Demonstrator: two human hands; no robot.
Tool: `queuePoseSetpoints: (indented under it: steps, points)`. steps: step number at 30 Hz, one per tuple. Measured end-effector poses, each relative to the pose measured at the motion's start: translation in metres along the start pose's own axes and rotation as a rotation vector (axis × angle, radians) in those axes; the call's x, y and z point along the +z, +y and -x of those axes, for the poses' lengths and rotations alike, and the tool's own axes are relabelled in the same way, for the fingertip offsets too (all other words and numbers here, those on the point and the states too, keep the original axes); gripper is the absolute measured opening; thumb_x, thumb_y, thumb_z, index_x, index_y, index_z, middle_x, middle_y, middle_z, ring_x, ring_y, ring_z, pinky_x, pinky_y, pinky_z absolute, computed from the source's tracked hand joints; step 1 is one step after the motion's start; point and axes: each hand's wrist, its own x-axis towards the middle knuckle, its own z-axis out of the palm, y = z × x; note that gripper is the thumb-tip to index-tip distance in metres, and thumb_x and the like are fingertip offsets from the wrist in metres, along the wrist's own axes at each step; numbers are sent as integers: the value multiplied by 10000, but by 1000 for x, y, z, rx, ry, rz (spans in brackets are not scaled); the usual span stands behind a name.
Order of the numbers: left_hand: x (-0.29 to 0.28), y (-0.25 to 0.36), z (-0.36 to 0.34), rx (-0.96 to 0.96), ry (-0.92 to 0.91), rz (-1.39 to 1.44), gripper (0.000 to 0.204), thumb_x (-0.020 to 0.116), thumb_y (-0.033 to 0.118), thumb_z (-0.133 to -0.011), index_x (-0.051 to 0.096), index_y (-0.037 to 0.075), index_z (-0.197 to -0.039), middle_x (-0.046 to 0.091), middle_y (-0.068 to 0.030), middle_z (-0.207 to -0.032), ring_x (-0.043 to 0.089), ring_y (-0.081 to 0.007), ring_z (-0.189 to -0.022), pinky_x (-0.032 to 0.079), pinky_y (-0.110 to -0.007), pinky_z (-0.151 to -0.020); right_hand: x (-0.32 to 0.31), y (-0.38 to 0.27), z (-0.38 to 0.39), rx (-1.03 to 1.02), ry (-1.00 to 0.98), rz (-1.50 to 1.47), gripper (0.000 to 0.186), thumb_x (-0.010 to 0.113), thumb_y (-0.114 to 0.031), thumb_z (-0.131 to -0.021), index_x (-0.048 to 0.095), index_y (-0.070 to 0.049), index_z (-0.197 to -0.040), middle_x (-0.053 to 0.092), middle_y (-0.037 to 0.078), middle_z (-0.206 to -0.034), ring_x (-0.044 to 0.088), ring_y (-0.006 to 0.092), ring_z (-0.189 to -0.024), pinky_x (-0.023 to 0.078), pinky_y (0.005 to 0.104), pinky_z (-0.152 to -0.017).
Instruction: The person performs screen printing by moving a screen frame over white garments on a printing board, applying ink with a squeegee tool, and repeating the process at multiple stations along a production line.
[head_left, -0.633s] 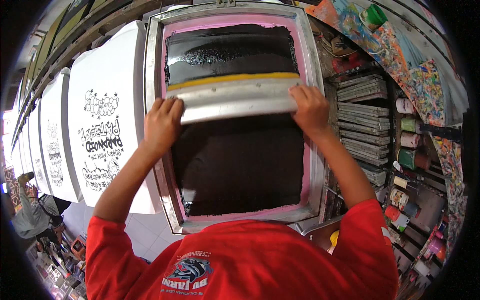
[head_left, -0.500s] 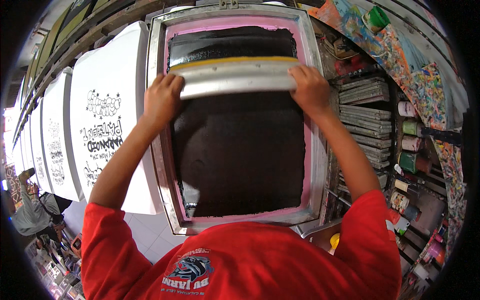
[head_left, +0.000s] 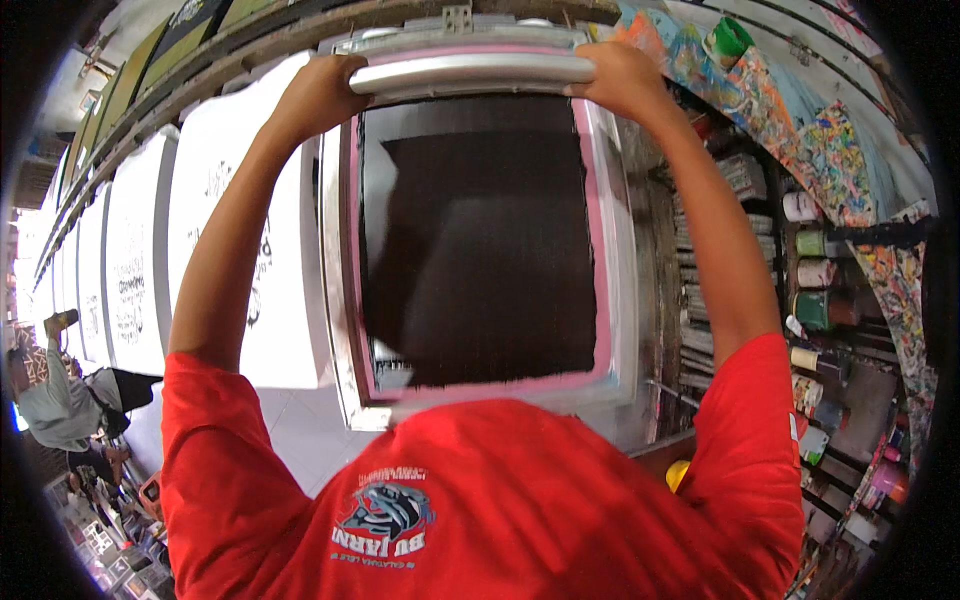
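Both my hands grip a metal squeegee (head_left: 470, 72) that spans the far end of a screen-printing frame (head_left: 337, 290). My left hand (head_left: 320, 92) is closed around its left end and my right hand (head_left: 622, 80) around its right end. The squeegee's blade is hidden below its rounded silver handle. On this side of it, black ink (head_left: 490, 240) covers the mesh in a wide rectangle with a pink border (head_left: 602, 330). A shadow lies over most of the ink. Whatever is beneath the screen cannot be seen.
White printed shirts (head_left: 220, 290) lie on boards in a row to the left. Paint-smeared cloth (head_left: 840, 150), paint pots (head_left: 825, 310) and stacked metal bars (head_left: 735, 180) are on the right. Another person (head_left: 65, 405) stands at far left. A metal hinge (head_left: 457, 18) sits beyond the frame.
Both hands have pushed the squeegee away from me, from the upper part of the inked area to the frame's far end. The handle now faces up, and the yellow blade edge is out of sight.
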Motion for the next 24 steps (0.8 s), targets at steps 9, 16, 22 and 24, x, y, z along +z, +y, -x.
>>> queuePoseSetpoints:
  steps: [9,16,22,24]
  points:
    - [-35,151,257,-109,-156,72,419,737,9,-607,635,38,-1013,642,-150,-957,615,-363,-921,523,-443,-787,-47,-134,250,70,-68,-53,264,704,-57,-668,648,-99,-922,661,105,-918,642,342,-896,510,476,-739]
    - [-15,199,358,-71,-124,162,286,697,13,-628,620,47,-902,629,-96,-866,614,-301,-857,524,-416,-701,-13,-199,368,144,-26,-138,312,712,-53,-630,654,-85,-935,664,80,-930,637,288,-856,525,408,-742]
    - [25,193,381,-11,-24,63,286,708,70,-648,617,60,-919,623,-76,-886,607,-279,-858,527,-385,-689,26,-205,386,167,120,-117,315,689,-8,-623,656,-73,-930,678,85,-925,646,293,-861,525,395,-737]
    - [37,192,383,27,81,29,267,705,97,-644,597,57,-885,616,-74,-876,595,-268,-838,527,-367,-669,40,-205,388,179,171,-94,305,680,-8,-634,654,-76,-930,677,83,-921,645,294,-857,525,397,-735]
